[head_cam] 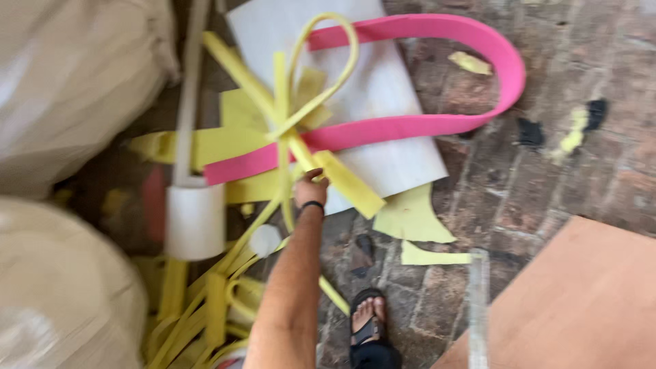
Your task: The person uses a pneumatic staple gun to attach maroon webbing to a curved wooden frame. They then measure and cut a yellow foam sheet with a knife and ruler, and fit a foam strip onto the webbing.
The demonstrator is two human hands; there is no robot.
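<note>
My left hand [311,188] reaches forward and is closed on a bundle of yellow foam strips [345,179] where they cross over a white sheet [383,82]. One thin yellow strip loops upward [328,41] above the hand. A long pink foam strip [410,126] curves in a wide loop across the white sheet and the brick floor, passing just beyond my fingers. A black band sits on my wrist. My right hand is out of view.
Two large pale sacks [68,75] [55,294] fill the left side. A white tube [195,219] stands among a tangle of yellow strips [205,307]. Yellow offcuts [410,215] lie on the brick floor [547,178]. A brown board [581,301], a metal ruler [478,307] and my sandalled foot [367,321] are at the lower right.
</note>
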